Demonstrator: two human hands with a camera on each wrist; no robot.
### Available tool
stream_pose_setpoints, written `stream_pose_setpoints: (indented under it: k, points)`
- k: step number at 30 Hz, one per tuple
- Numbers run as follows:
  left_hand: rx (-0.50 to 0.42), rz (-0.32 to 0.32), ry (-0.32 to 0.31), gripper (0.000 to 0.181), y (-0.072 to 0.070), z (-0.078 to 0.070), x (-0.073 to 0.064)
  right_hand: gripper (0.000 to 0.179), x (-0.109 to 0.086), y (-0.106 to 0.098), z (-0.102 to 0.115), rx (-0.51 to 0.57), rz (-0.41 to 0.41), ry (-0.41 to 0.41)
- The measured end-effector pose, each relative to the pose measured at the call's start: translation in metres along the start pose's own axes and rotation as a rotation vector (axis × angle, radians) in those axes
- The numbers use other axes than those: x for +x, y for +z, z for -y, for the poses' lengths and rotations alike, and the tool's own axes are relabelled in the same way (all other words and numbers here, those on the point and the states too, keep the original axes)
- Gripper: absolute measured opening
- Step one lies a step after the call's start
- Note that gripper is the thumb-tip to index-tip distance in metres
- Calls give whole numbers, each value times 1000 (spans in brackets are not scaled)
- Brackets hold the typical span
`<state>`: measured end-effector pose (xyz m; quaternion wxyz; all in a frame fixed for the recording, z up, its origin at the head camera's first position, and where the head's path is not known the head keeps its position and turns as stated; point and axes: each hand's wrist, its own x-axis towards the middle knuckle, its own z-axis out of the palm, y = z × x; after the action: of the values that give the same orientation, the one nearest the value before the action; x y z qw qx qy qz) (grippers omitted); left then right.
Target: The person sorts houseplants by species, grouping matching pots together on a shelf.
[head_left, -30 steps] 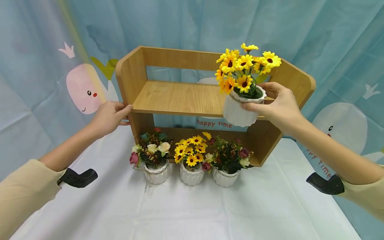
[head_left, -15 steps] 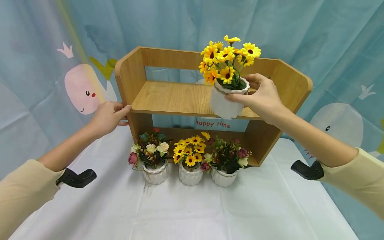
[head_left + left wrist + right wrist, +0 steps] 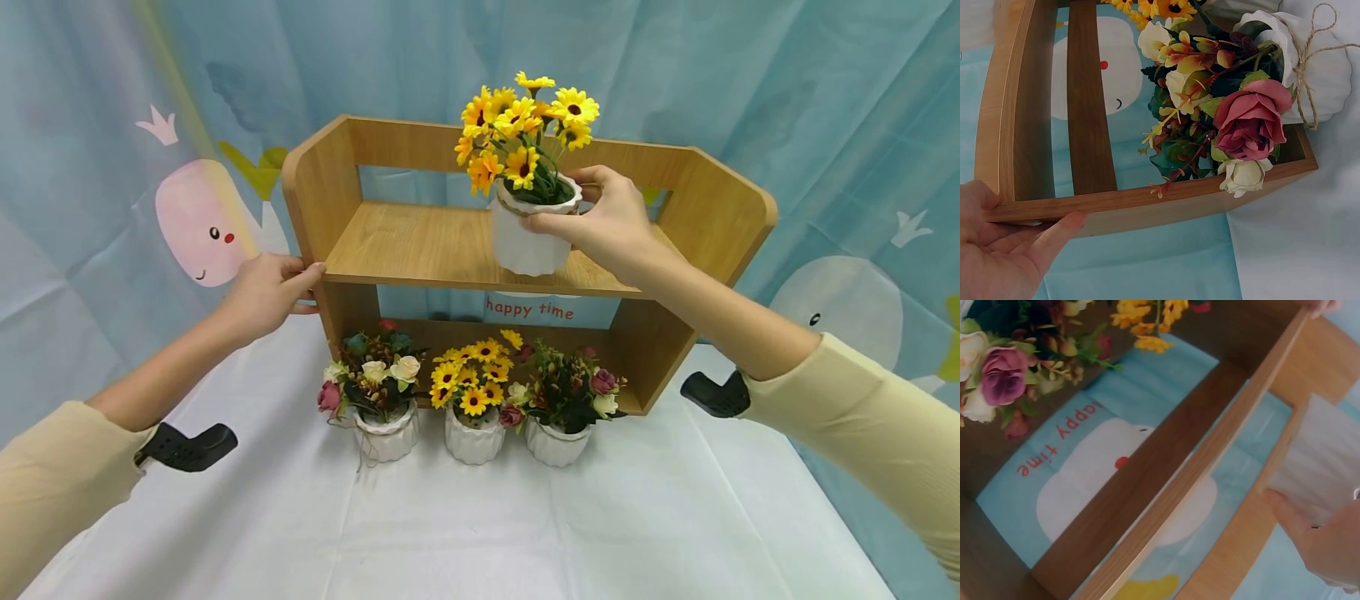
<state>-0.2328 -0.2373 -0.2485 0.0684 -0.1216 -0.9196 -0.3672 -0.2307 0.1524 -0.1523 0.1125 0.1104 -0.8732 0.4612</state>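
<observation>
My right hand (image 3: pixel 618 223) grips a white fluted flowerpot (image 3: pixel 528 243) of yellow artificial sunflowers near its rim, thumb in front. The pot hangs upright over the upper board of a wooden two-tier shelf (image 3: pixel 427 237), right of its middle. In the right wrist view, the thumb of that hand (image 3: pixel 1329 540) presses the pale pot wall (image 3: pixel 1322 453); the flowers are out of sight there. At the shelf's left side panel (image 3: pixel 321 196), my left hand (image 3: pixel 266 296) holds the edge. The left wrist view has the fingers and thumb of this hand (image 3: pixel 1013 253) around that edge.
Three white pots stand in a row before the lower tier: mixed roses at left (image 3: pixel 388 437), sunflowers in the middle (image 3: pixel 475 442), mixed roses at right (image 3: pixel 557 445). A white cloth (image 3: pixel 480 533) covers the table. A blue printed curtain (image 3: pixel 750 83) hangs behind.
My right hand has carried the sunflower pot leftward and back, from the shelf's right front to above the upper board. The left hand keeps its hold on the side panel.
</observation>
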Motion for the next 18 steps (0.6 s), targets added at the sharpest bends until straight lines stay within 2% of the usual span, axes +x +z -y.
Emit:
stream_pose_setpoints:
  k: [8, 18]
  points:
    - [-11, 3, 0, 50, -1, 0, -2, 81, 16, 19, 6, 13, -16, 31]
    - [-16, -6, 5, 50, -2, 2, -4, 79, 34, 41, 13, 7, -31, 14]
